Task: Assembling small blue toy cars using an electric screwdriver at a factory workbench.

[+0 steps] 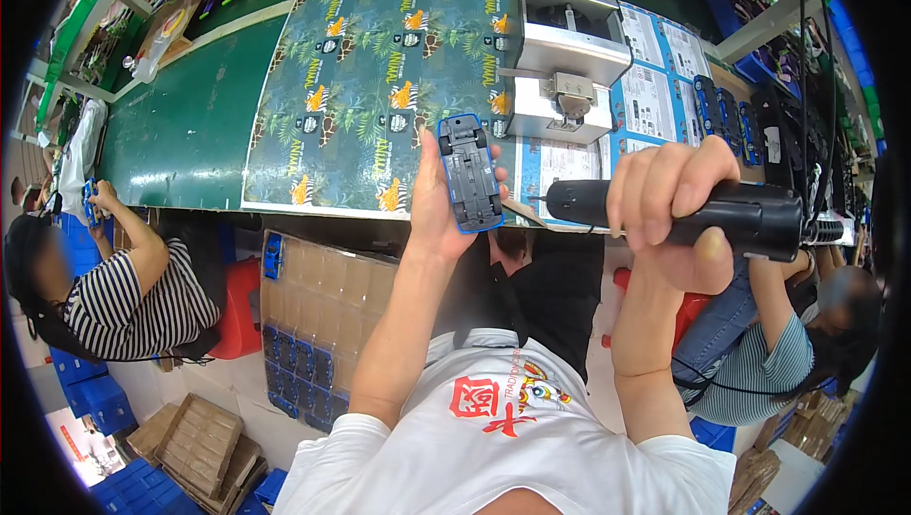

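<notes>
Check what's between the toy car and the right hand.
Head view: left fingertips at the edge of the toy car, then thin bit and nose of the black screwdriver held in the right hand.

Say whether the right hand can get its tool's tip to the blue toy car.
Probably yes. The right hand holds the black power screwdriver pointed toward the blue toy car, held in the left hand with its underside showing, and nothing visible blocks the gap; the tool may need tilting.

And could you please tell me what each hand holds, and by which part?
Left hand: a blue toy car, by its long sides. Right hand: a black electric screwdriver, fingers around its body.
</notes>
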A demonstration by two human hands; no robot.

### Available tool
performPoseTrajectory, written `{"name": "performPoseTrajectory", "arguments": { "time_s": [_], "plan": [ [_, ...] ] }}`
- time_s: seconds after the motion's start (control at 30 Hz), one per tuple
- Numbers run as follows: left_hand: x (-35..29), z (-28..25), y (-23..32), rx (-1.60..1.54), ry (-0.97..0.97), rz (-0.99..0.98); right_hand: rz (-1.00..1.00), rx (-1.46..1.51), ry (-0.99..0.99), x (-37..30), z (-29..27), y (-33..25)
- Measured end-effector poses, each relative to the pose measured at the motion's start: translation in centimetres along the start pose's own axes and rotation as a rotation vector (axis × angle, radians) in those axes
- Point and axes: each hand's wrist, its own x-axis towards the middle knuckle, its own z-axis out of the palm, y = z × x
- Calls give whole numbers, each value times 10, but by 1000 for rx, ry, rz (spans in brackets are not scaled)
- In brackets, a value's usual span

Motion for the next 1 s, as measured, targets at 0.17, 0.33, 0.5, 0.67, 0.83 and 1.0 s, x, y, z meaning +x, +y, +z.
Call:
{"name": "performPoseTrajectory", "arguments": {
  "time_s": [0.17,0.33,0.5,0.67,0.83,1.0],
  "plan": [
    [-7,7,0,180,73,48,41,125,-15,-6,10,9],
    [-8,15,-1,244,54,89,127,180,22,-14,20,20],
    [-10,22,-3,279,79,98,203,152,89,-10,28,21],
    [-14,33,-8,271,111,21,194,-127,-252,0,29,22],
    [-11,31,-15,288,105,-13,167,1,-247,-7,31,21],
    [-8,32,-13,310,88,-57,209,-2,-302,3,29,19]
  ]
}}
